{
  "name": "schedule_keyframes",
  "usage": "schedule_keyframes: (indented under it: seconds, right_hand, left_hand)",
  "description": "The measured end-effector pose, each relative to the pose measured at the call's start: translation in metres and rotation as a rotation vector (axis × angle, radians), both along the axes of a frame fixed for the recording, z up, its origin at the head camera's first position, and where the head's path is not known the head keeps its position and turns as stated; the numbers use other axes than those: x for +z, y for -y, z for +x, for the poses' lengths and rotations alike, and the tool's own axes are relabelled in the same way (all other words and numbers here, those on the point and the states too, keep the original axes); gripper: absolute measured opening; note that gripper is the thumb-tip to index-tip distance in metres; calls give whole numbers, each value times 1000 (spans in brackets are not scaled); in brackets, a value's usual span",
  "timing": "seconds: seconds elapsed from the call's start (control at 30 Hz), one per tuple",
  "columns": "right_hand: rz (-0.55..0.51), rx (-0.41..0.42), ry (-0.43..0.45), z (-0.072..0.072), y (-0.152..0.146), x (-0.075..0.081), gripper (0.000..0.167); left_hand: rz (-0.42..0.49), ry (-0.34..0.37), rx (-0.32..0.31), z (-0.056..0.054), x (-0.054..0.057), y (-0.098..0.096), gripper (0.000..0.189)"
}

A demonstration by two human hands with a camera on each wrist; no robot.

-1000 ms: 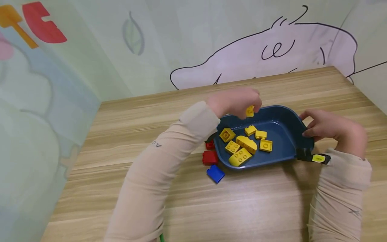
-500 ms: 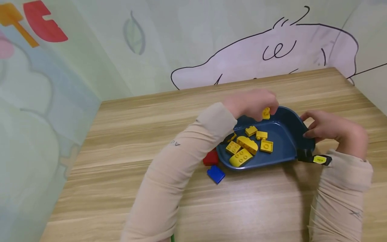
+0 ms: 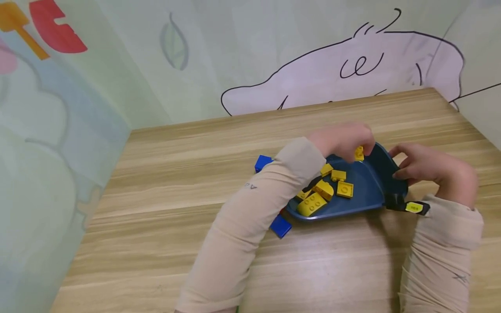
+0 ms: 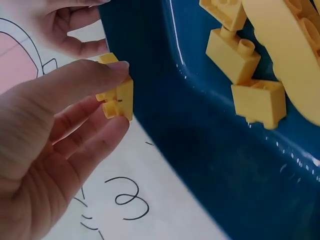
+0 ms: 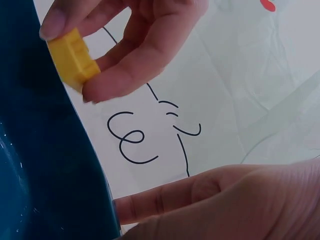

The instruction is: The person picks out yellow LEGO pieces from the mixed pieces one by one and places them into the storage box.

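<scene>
My left hand [image 3: 344,140] pinches a small yellow toy brick [image 3: 359,153] above the far side of a dark blue plastic bin [image 3: 362,187]. In the left wrist view the yellow brick [image 4: 122,92] sits between thumb and fingertips, studs toward the palm. My right hand [image 3: 436,167] grips the bin's right end at the rim; a finger [image 5: 155,204] touches the outer wall in the right wrist view. Inside the bin lie several yellow bricks, among them an arched one [image 3: 323,190] and a curved one [image 3: 311,204]. My left forearm hides the bin's left part.
Left of the bin, on the wooden table [image 3: 176,182], lie a blue brick [image 3: 263,163] behind my left sleeve and another blue brick [image 3: 280,226] in front. A sliver of red shows beside the sleeve. A wall with drawings [image 3: 352,61] rises behind the table.
My left hand has moved right along the bin's far side with the yellow brick. Its sleeve now covers the red bricks and uncovers a blue one. My right hand stays at the rim.
</scene>
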State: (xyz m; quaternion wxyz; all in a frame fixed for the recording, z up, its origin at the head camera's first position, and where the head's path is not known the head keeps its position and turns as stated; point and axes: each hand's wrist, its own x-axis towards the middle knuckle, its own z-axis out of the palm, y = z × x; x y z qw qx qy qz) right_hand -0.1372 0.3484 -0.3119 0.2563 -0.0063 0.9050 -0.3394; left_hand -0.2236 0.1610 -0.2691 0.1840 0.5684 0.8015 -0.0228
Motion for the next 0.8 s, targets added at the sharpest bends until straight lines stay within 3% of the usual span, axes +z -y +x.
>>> schedule_keyframes:
  seconds: [0.43,0.63,0.8]
  right_hand:
    - [-6,10,1,1,0,-1,50]
    - [19,20,-11,1,1,0,49]
    - [6,13,-4,0,1,0,49]
  left_hand:
    - [-75,48,48,5,-31,-29,33]
    - [-120,72,125,6,-45,-32,32]
    - [-120,75,141,4,-52,-29,32]
